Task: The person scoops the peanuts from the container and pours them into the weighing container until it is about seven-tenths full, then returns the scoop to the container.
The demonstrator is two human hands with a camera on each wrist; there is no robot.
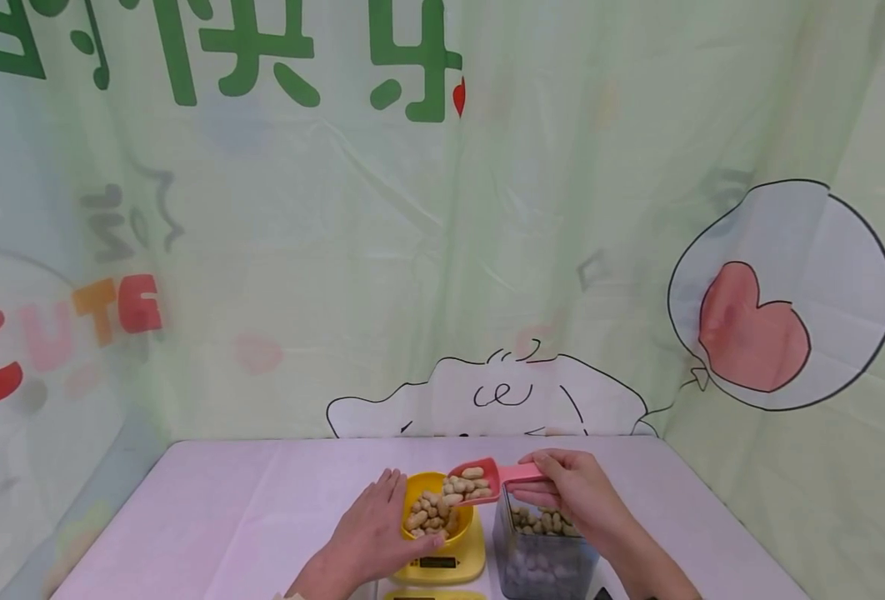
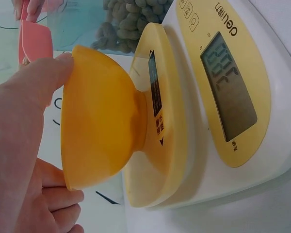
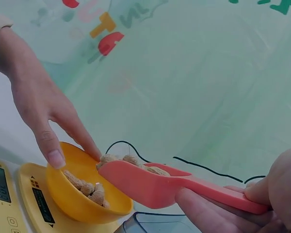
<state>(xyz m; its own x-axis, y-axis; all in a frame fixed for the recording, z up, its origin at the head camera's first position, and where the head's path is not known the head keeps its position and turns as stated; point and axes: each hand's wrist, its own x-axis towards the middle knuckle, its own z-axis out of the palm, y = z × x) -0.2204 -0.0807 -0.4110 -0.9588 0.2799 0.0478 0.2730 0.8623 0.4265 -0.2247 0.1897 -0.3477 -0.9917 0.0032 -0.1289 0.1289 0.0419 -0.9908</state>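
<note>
My right hand point(image 1: 573, 492) grips the handle of a pink scoop point(image 3: 145, 187) that holds several unshelled peanuts point(image 1: 474, 473). The scoop is tilted slightly, its lip over the right rim of a yellow bowl point(image 2: 99, 121). More peanuts point(image 3: 89, 191) lie in the bowl, which sits on a yellow kitchen scale point(image 1: 472, 567). My left hand point(image 1: 371, 525) rests against the bowl's left side, thumb on the near rim and straight fingers along the far side. Under my right hand stands a clear bin point(image 1: 543, 542) of peanuts.
A second yellow-and-white scale point(image 2: 271, 92) with a lit display point(image 2: 228, 85) stands nearer to me, just in front of the first. The white table point(image 1: 210, 500) ends at a printed curtain point(image 1: 262, 250) with a balloon drawing point(image 1: 855, 292).
</note>
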